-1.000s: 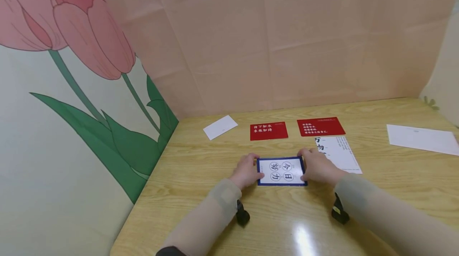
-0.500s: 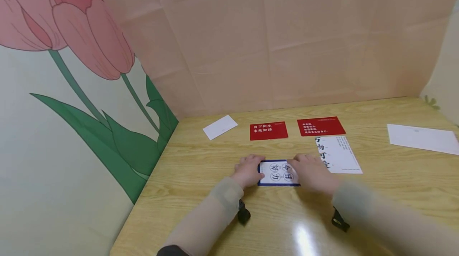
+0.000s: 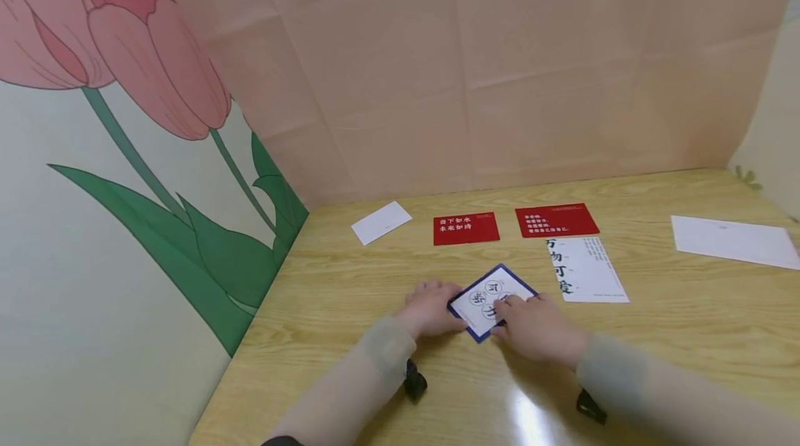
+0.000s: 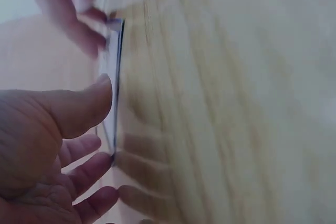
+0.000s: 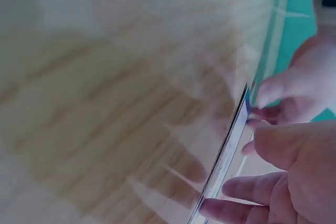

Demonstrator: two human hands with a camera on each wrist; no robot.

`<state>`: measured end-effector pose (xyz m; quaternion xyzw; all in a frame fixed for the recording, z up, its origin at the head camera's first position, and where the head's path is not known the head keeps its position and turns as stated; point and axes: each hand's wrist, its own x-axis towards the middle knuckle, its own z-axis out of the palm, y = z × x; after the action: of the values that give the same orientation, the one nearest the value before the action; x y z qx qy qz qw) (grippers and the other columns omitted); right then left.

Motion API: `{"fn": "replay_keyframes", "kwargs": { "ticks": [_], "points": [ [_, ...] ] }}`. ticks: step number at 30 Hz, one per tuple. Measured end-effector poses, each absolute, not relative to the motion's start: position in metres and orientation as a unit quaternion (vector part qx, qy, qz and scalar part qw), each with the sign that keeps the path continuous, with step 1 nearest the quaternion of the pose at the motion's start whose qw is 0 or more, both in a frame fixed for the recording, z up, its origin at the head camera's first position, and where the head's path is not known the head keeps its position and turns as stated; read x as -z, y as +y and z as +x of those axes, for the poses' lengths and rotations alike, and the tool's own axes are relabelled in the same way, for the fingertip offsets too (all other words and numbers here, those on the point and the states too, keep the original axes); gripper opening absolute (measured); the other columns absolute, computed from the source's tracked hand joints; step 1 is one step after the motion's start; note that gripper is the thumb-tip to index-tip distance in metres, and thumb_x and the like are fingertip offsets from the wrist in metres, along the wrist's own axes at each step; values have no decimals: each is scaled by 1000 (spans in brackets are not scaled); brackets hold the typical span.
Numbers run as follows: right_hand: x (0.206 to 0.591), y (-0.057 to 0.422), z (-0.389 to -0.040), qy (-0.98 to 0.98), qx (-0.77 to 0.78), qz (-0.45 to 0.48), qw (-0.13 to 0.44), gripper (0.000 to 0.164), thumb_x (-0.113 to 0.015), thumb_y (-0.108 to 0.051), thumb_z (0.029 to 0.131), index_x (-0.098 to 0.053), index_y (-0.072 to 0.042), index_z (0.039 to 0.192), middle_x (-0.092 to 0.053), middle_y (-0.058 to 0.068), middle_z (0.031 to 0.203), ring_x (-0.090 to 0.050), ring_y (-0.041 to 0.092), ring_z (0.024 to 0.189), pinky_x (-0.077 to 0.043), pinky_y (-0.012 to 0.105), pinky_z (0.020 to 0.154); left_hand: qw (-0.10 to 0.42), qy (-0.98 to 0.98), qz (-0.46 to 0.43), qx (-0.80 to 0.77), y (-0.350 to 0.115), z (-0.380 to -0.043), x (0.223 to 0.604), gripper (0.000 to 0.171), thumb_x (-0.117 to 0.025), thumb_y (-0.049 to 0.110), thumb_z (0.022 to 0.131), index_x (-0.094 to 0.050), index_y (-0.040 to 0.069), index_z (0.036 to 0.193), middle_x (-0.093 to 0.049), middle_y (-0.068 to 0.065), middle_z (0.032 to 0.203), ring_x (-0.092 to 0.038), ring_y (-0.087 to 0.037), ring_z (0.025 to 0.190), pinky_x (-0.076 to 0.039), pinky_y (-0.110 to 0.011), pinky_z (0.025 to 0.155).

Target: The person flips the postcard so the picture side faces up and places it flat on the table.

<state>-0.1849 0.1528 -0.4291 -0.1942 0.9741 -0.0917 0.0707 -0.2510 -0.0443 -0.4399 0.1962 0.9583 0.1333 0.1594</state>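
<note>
A white card with a blue border (image 3: 478,300) and black circled characters lies turned at a slant on the wooden table. My left hand (image 3: 431,308) holds its left corner, with fingers at the far edge and thumb at the near edge. On the other side my right hand (image 3: 537,328) grips the right part, its fingers over the printed face and its thumb at the near edge. In the left wrist view the card (image 4: 112,93) appears nearly edge-on beside my thumb. Fingers of my right hand (image 5: 294,177) touch the card (image 5: 223,156) in the right wrist view.
Two red cards, a left one (image 3: 466,229) and a right one (image 3: 556,220), lie farther back. A white card with black characters (image 3: 590,271) is right of my hands. Blank white cards lie at the back left (image 3: 381,222) and far right (image 3: 734,241). A pink sheet (image 3: 500,71) backs the table.
The blue-bordered card has turned from lying straight sideways to a slant. My right hand has moved left from its right edge onto its face; my left hand stays near the left end.
</note>
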Motion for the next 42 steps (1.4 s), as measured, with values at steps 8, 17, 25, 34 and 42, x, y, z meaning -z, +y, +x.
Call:
{"fn": "replay_keyframes", "kwargs": {
  "ticks": [8, 17, 25, 34, 42],
  "points": [
    [430, 163, -195, 972, 70, -208, 80, 58, -66, -44, 88, -58, -6, 130, -54, 15, 134, -47, 42, 124, -30, 64, 100, 195, 935, 284, -89, -47, -231, 427, 58, -67, 52, 85, -52, 33, 138, -53, 9, 126, -45, -14, 110, -36, -40, 97],
    [430, 167, -204, 963, 69, -235, 112, 61, -65, -44, 89, -51, -15, 140, -43, 9, 148, -33, 42, 135, -19, 64, 107, 171, 901, 399, -25, -33, -217, 428, 56, -56, 54, 91, -46, 34, 143, -45, 10, 141, -40, -11, 128, -34, -38, 104],
    [430, 168, -207, 960, 85, -235, 129, 59, -67, -37, 89, -50, -17, 142, -41, 12, 148, -32, 41, 136, -18, 64, 108, 194, 902, 384, 8, -33, -205, 430, 67, -50, 64, 89, -31, 40, 148, -29, 13, 153, -29, -14, 140, -30, -49, 107],
    [427, 186, -205, 969, 118, -209, 59, 60, -64, -36, 92, -44, -16, 145, -39, 17, 148, -34, 44, 134, -21, 67, 104, 165, 926, 341, -11, -55, -210, 442, 67, -48, 67, 88, -28, 43, 148, -25, 12, 156, -25, -18, 141, -29, -55, 105],
    [421, 244, -206, 978, 110, -175, 15, 67, -68, -36, 88, -44, -8, 144, -40, 27, 143, -36, 51, 128, -25, 72, 96, 174, 945, 272, -49, -99, -217, 443, 65, -50, 62, 90, -31, 40, 148, -24, 8, 157, -23, -22, 143, -22, -59, 108]
  ]
}}
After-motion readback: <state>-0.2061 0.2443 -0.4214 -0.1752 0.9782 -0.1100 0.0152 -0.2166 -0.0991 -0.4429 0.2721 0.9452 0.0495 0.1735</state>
